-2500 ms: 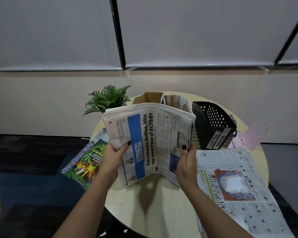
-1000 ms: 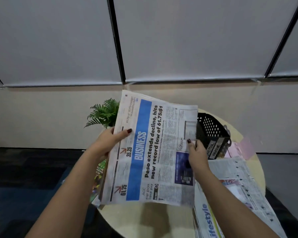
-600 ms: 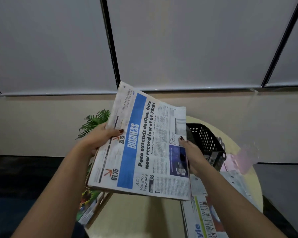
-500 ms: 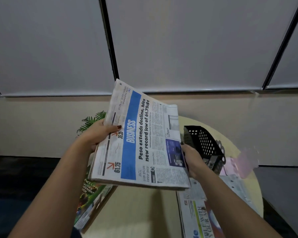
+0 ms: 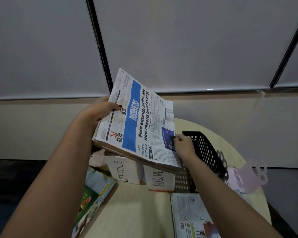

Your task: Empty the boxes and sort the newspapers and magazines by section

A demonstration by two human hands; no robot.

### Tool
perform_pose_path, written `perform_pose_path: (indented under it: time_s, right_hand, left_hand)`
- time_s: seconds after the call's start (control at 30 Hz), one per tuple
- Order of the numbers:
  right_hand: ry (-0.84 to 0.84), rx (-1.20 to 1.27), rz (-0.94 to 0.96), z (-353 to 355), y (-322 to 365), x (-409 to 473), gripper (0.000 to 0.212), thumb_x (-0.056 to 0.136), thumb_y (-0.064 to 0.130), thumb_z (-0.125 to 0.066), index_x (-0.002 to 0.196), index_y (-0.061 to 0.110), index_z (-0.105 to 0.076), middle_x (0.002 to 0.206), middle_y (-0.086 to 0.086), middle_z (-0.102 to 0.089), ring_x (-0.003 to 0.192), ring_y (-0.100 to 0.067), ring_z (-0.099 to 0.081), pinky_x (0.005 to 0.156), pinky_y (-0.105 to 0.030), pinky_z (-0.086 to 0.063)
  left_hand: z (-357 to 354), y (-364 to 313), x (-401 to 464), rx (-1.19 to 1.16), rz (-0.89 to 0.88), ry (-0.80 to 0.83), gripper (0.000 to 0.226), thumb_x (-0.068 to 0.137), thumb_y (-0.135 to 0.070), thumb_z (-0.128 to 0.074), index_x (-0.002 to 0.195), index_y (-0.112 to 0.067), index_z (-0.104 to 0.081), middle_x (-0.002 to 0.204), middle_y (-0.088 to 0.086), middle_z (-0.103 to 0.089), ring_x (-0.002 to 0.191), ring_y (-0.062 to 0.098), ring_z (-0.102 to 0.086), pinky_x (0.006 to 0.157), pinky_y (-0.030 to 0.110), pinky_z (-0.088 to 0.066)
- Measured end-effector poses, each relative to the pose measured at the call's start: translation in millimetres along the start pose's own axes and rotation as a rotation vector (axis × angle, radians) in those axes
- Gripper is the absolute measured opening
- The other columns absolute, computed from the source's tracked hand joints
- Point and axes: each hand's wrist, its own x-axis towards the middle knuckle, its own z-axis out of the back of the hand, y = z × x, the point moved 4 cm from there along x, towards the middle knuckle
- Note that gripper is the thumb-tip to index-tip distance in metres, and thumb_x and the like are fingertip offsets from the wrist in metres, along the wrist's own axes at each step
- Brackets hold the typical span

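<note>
Gripping Business newspaper (image 5: 139, 124), between both hands

A round table (image 5: 138, 212) stands before the wall (image 5: 33, 131). Above its middle, a folded newspaper (image 5: 138, 124) is held tilted, the left hand (image 5: 100, 109) at its left edge and the right hand (image 5: 184, 146) at its right edge. Under the newspaper two boxes stand side by side on the table: LIFESTYLE (image 5: 124, 170) left, BUSINESS (image 5: 159, 178) right, touching. A basket (image 5: 206, 152) lies just right of the BUSINESS box, behind the right hand. A second basket (image 5: 248, 176) sits further right, near the table's edge. A magazine (image 5: 93, 191) lies at the table's left edge, overhanging it. Another newspaper (image 5: 191, 215) lies flat on the near right, before the BUSINESS box.
</note>
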Motion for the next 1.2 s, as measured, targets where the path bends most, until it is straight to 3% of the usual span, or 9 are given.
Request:
perform_pose_path:
  time_s: [0.13,0.23,0.33,0.43,0.53,0.67,0.9,1.0,1.2]
  right_hand:
    - [-0.016,-0.297,0.08,-5.9,-7.5,10.2,0.035,0.099,0.018,-0.037,0.12,0.01,-0.063,0.122,-0.012,-0.059,0.115,-0.033,-0.048,0.098,-0.035,-0.038]
    - [0.054,-0.068,-0.032,-11.0,-15.2,15.0,0.043,0.102,0.02,-0.036,0.143,0.009,-0.043,0.149,-0.011,-0.04,0.135,-0.029,-0.039,0.112,-0.034,-0.029]
    - [0.161,0.039,-0.138,-15.7,-24.3,21.3,0.047,0.102,0.02,-0.036,0.148,0.011,-0.033,0.152,-0.008,-0.037,0.138,-0.026,-0.037,0.113,-0.037,-0.032]
    - [0.227,0.002,-0.116,-21.2,-24.4,20.7,0.047,0.104,0.023,-0.033,0.15,0.018,-0.03,0.146,-0.006,-0.043,0.126,-0.019,-0.046,0.103,-0.035,-0.043]
    - [0.178,-0.08,-0.008,-28.4,-17.5,18.3,0.042,0.103,0.016,-0.029,0.143,0.019,-0.042,0.107,0.001,-0.061,0.089,-0.009,-0.058,0.065,-0.017,-0.045]
    - [0.045,-0.116,0.026,-31.8,-20.7,15.1,0.043,0.102,0.011,-0.03,0.144,0.016,-0.042,0.079,0.002,-0.057,0.071,-0.018,-0.06,0.047,-0.015,-0.038]
    - [-0.087,-0.192,0.054,-23.7,-22.4,23.3,0.033,0.1,0.014,-0.034,0.118,0.015,-0.062,0.085,-0.008,-0.063,0.07,-0.019,-0.058,0.058,-0.027,-0.042]
    - [-0.063,-0.178,0.059,-25.4,-23.1,23.0,0.035,0.1,0.013,-0.033,0.121,0.015,-0.06,0.077,-0.003,-0.059,0.062,-0.012,-0.054,0.049,-0.019,-0.04]
    - [-0.028,-0.085,0.032,-25.5,-26.7,25.3,0.039,0.101,0.013,-0.031,0.134,0.016,-0.053,0.076,0.003,-0.054,0.056,-0.004,-0.045,0.041,-0.01,-0.031]
  left_hand:
    - [-8.8,-15.1,24.0,0.016,0.012,-0.007,0.023,0.093,-0.007,-0.057,0.113,-0.019,-0.056,0.073,0.0,-0.075,0.062,0.019,-0.073,0.046,0.031,-0.057]
    - [-10.3,-22.4,36.7,0.035,0.051,-0.011,0.025,0.093,-0.007,-0.058,0.114,-0.02,-0.055,0.083,0.006,-0.074,0.06,0.02,-0.072,0.043,0.03,-0.055]
    - [-8.1,-33.1,51.2,0.048,0.055,-0.008,0.026,0.094,-0.007,-0.056,0.117,-0.02,-0.053,0.094,0.009,-0.071,0.061,0.021,-0.072,0.045,0.032,-0.057]
    - [-4.4,-40.1,65.9,0.065,0.041,-0.018,0.027,0.095,-0.006,-0.055,0.118,-0.019,-0.051,0.095,0.01,-0.07,0.068,0.023,-0.071,0.05,0.035,-0.059]
    - [-9.9,-36.8,80.4,0.085,0.072,0.003,0.027,0.095,-0.006,-0.055,0.118,-0.018,-0.05,0.1,0.013,-0.069,0.084,0.031,-0.07,0.066,0.044,-0.058]
    - [-26.1,-21.3,95.8,0.175,0.092,0.009,0.027,0.093,-0.006,-0.058,0.116,-0.019,-0.054,0.088,0.005,-0.07,0.073,0.023,-0.071,0.057,0.037,-0.056]
    - [-68.0,16.7,112.8,0.205,0.175,0.078,0.044,0.092,-0.005,-0.056,0.134,-0.019,-0.049,0.099,0.01,-0.07,0.077,0.027,-0.073,0.06,0.041,-0.06]
    - [-83.2,27.8,118.5,0.21,0.188,0.08,0.048,0.093,-0.003,-0.055,0.138,-0.016,-0.046,0.112,0.015,-0.067,0.089,0.032,-0.07,0.077,0.049,-0.059]
    - [-114.6,55.5,121.8,0.145,0.244,0.098,0.042,0.093,-0.003,-0.054,0.132,-0.017,-0.047,0.107,0.016,-0.068,0.086,0.033,-0.071,0.076,0.05,-0.059]
